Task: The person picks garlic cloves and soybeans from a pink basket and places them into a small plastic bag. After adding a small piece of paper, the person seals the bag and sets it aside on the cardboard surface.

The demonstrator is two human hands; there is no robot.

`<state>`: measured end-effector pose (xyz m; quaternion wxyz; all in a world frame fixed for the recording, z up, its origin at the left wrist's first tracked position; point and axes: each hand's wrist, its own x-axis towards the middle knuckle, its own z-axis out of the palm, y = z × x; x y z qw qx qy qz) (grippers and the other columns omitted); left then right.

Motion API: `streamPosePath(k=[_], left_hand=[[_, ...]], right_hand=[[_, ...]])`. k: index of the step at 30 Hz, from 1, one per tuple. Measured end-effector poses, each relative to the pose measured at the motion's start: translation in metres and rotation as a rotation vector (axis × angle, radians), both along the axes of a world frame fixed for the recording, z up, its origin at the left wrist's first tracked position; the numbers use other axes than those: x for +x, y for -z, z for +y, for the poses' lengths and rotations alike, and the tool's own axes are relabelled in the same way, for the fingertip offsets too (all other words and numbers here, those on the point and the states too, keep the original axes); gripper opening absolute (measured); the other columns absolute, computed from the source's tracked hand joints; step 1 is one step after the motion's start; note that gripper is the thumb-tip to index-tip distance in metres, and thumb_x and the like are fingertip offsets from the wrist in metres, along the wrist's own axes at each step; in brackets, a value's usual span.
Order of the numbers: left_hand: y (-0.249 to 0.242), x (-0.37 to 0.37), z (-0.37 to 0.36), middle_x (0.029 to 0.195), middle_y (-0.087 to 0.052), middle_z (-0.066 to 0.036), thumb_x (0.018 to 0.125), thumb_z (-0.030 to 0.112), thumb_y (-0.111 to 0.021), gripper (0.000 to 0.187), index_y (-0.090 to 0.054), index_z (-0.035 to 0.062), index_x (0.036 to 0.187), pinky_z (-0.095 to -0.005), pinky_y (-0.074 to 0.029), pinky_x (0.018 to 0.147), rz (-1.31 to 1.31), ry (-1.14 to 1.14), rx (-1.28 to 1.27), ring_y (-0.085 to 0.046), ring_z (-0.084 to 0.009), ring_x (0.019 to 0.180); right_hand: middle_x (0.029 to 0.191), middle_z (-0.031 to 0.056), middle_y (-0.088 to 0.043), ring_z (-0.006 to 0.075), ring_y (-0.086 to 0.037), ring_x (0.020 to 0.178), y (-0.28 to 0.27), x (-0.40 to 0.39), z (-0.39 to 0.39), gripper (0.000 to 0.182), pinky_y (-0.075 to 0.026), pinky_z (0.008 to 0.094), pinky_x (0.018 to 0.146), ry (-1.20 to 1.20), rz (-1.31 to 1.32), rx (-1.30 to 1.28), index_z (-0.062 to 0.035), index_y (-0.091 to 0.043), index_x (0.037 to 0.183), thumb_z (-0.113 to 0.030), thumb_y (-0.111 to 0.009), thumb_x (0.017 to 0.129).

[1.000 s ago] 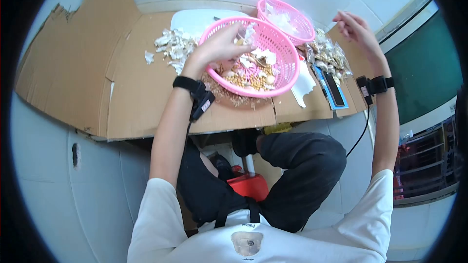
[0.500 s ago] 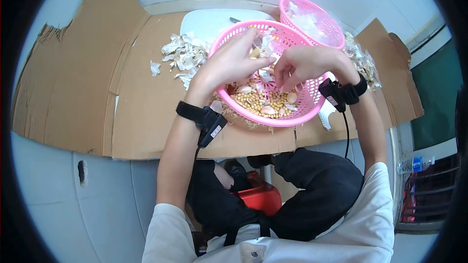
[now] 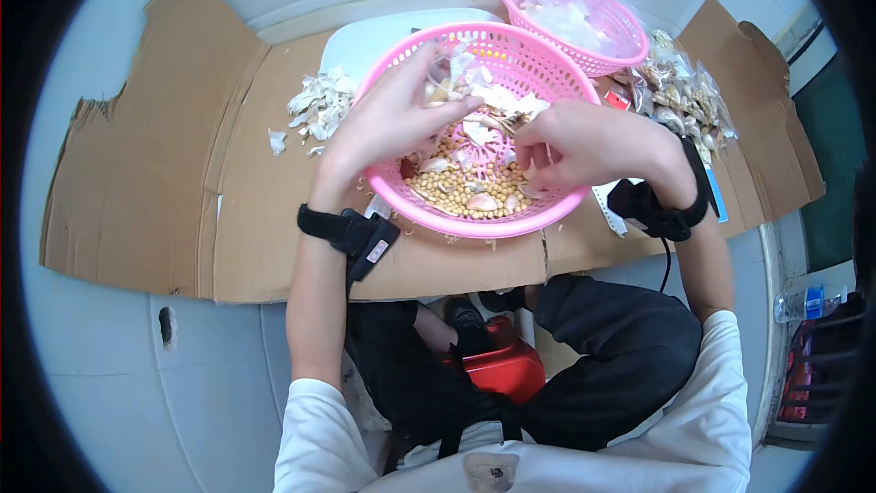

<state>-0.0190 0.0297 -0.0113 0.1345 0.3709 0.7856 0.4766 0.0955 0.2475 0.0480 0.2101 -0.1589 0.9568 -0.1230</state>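
A pink perforated basket (image 3: pixel 456 224) stands before me, holding yellow soybeans (image 3: pixel 456 187), pinkish garlic cloves (image 3: pixel 482 203) and papery garlic skins (image 3: pixel 511 102). At its left side my left hand (image 3: pixel 394 119) is curled over the rim, fingers closed round pale garlic skins (image 3: pixel 456 66); a translucent piece beside them is hard to make out. My right hand (image 3: pixel 598 141) reaches over the right rim with fingers bent down and pressed together near the beans. What its fingertips hold, if anything, is hidden.
A second pink basket (image 3: pixel 630 62) with a clear plastic bag stands at the back right. Beside it lies a heap of garlic and skins (image 3: pixel 684 105). Loose skins (image 3: pixel 319 102) and a white board (image 3: pixel 342 47) are at left. Cardboard (image 3: pixel 265 246) covers the table.
Both hands and the basket sit further left in the view, which has itself shifted. More skins show between my hands. My right fingers have drawn back toward the right rim.
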Motion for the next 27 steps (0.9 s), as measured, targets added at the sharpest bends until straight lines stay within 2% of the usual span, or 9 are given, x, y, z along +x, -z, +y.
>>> streamPosePath(k=[5, 7, 10, 13, 14, 19, 21, 24, 27], left_hand=[[0.002, 0.001, 0.003, 0.131, -0.063, -0.017, 0.09, 0.036, -0.084, 0.078, -0.048, -0.0074, 0.144, -0.027, -0.054, 0.067, 0.14, -0.004, 0.068, -0.063, -0.0102, 0.083], [-0.006, 0.006, 0.003, 0.132, -0.063, -0.023, 0.091, 0.034, -0.083, 0.08, -0.043, -0.0088, 0.146, -0.0291, -0.056, 0.057, 0.093, 0.028, 0.029, -0.068, -0.0131, 0.069], [-0.004, 0.007, 0.004, 0.112, -0.063, -0.013, 0.092, 0.025, -0.083, 0.072, -0.045, -0.0061, 0.143, -0.0281, -0.053, 0.053, 0.083, 0.032, 0.018, -0.065, -0.0106, 0.062], [-0.004, 0.008, 0.004, 0.112, -0.064, -0.014, 0.092, 0.027, -0.083, 0.07, -0.047, -0.0035, 0.143, -0.0275, -0.053, 0.053, 0.091, 0.03, 0.003, -0.068, -0.0124, 0.071], [-0.008, 0.007, 0.003, 0.135, -0.062, -0.018, 0.09, 0.032, -0.085, 0.079, -0.048, -0.0075, 0.146, -0.039, -0.044, 0.112, 0.116, 0.006, -0.073, -0.057, -0.0247, 0.131], [-0.006, 0.007, 0.003, 0.132, -0.065, -0.015, 0.092, 0.028, -0.083, 0.07, -0.05, -0.0035, 0.145, -0.0373, -0.047, 0.107, 0.046, -0.02, -0.064, -0.059, -0.0209, 0.126], [-0.003, 0.003, 0.002, 0.127, -0.065, -0.013, 0.093, 0.025, -0.081, 0.066, -0.05, -0.0018, 0.144, -0.0342, -0.052, 0.098, 0.149, 0.02, -0.143, -0.064, -0.0191, 0.116], [-0.009, 0.009, 0.001, 0.122, -0.065, -0.01, 0.094, 0.021, -0.079, 0.062, -0.05, -0.0008, 0.144, -0.0306, -0.056, 0.086, 0.045, 0.024, -0.181, -0.066, -0.0155, 0.105], [-0.005, 0.008, 0.003, 0.12, -0.065, -0.009, 0.094, 0.018, -0.078, 0.06, -0.05, -0.0001, 0.144, -0.0285, -0.057, 0.079, 0.072, 0.123, 0.034, -0.067, -0.0133, 0.098]], right_hand=[[0.085, 0.0153, -0.075, 0.0307, -0.074, 0.081, 0.031, -0.013, -0.002, 0.024, -0.057, 0.0419, 0.077, -0.043, 0.115, -0.137, -0.001, -0.075, 0.101, -0.018, -0.076, 0.084], [0.084, 0.0155, -0.074, 0.0315, -0.073, 0.081, 0.039, -0.018, -0.007, 0.022, -0.057, 0.0432, 0.077, -0.062, 0.024, -0.083, -0.0018, -0.076, 0.099, -0.017, -0.076, 0.084], [0.084, 0.0162, -0.074, 0.0323, -0.073, 0.083, 0.04, -0.019, -0.014, 0.019, -0.056, 0.0441, 0.078, -0.132, 0.078, -0.044, -0.0019, -0.076, 0.096, -0.017, -0.075, 0.084], [0.085, 0.0174, -0.073, 0.0332, -0.073, 0.085, 0.041, -0.024, -0.012, 0.018, -0.056, 0.0452, 0.08, -0.076, 0.047, -0.11, -0.0015, -0.075, 0.094, -0.017, -0.075, 0.085], [0.088, 0.0195, -0.073, 0.0343, -0.072, 0.087, 0.042, -0.028, -0.007, 0.02, -0.056, 0.0465, 0.081, -0.061, 0.03, -0.15, 0.0008, -0.072, 0.097, -0.017, -0.071, 0.088], [0.089, 0.0195, -0.071, 0.031, -0.07, 0.079, 0.034, -0.049, 0.015, 0.029, -0.055, 0.0431, 0.074, 0.054, 0.248, -0.058, 0.0046, -0.066, 0.105, -0.024, -0.061, 0.101], [0.088, 0.0217, -0.072, 0.0348, -0.071, 0.076, 0.024, -0.05, 0.016, 0.028, -0.057, 0.0456, 0.076, 0.302, 0.466, -0.545, 0.0083, -0.071, 0.1, -0.018, -0.064, 0.093], [0.087, 0.0167, -0.073, 0.0264, -0.07, 0.074, 0.018, -0.043, 0.01, 0.026, -0.056, 0.04, 0.072, 0.152, 0.479, -0.893, 0.0062, -0.072, 0.102, -0.017, -0.066, 0.094], [0.086, 0.0118, -0.073, 0.0185, -0.068, 0.075, 0.026, -0.046, 0.002, 0.021, -0.054, 0.0345, 0.069, 0.079, 0.504, -0.88, 0.0037, -0.073, 0.101, -0.015, -0.069, 0.093]])
